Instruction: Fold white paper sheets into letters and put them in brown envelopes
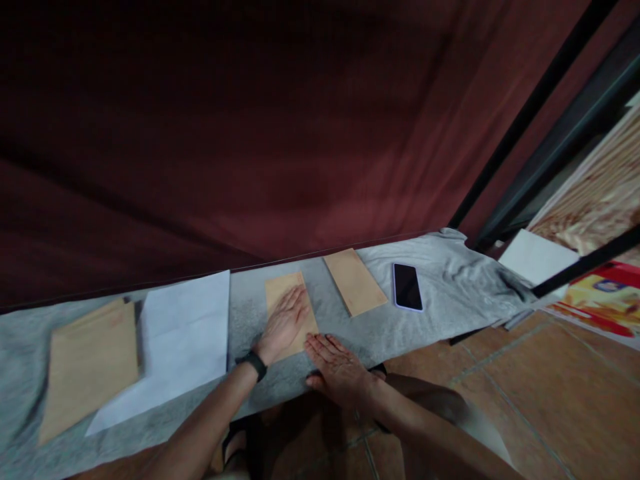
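My left hand (287, 321) lies flat on a tan paper envelope (278, 288), fingers stretched toward its far right side. A dark band circles the left wrist. My right hand (340, 367) rests with fingers extended at the envelope's near right corner, its fingertips touching the edge. Neither hand grips anything. Just right of them lies a stack of similar tan envelopes (356, 283). Farther left are white paper sheets (187, 333) and, beyond these, a larger pile of tan envelopes (93, 363), slightly blurred.
A phone (407, 287) with a dark screen lies right of the envelope stack. Everything sits on a narrow bench with a grey cloth (450, 280). Behind it hangs a dark red curtain (300, 167). Black poles (530, 113), a white box (537, 257) and a red-yellow package (605, 297) are at the right.
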{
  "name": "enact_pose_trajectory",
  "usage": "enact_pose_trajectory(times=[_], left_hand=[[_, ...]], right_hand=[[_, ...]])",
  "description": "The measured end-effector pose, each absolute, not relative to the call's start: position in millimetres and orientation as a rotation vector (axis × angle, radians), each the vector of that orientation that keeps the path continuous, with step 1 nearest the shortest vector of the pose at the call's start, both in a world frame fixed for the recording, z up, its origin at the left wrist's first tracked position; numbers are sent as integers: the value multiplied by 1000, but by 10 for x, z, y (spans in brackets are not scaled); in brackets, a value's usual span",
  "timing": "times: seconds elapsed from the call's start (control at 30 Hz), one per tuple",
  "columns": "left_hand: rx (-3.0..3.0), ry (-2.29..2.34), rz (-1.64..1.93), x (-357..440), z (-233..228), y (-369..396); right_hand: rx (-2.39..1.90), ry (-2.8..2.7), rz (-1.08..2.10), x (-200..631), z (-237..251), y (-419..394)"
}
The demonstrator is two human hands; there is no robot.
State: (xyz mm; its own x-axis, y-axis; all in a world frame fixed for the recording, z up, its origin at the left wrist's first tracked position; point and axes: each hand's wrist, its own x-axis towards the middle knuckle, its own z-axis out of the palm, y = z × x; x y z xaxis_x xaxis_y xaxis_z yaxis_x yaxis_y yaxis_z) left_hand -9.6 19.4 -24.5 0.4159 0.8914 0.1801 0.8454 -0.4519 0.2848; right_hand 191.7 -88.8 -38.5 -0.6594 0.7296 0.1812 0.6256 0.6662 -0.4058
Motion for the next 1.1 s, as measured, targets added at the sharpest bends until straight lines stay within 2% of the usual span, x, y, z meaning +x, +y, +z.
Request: enact_pose_trajectory(times=[0.13,0.33,0.53,0.63,1.1], left_hand=[[2562,1651,423,41,-396,435],[2641,1565,320,-25,-498,-135],[2619,1645,298,-114,-526,-875],[2577,1766,346,-49,-518,-1079],[2398,1783,627,-76,-480,-984]], right_hand=[[-1026,-2578,576,2002,-274,-742],[-965,-2360,822,2062,-181,-485],[-1485,-2032,770,1917,-236,-430],[-1661,-1925,851,1822,-234,-402],[-1636,-1508,1232,1490,-158,-320]])
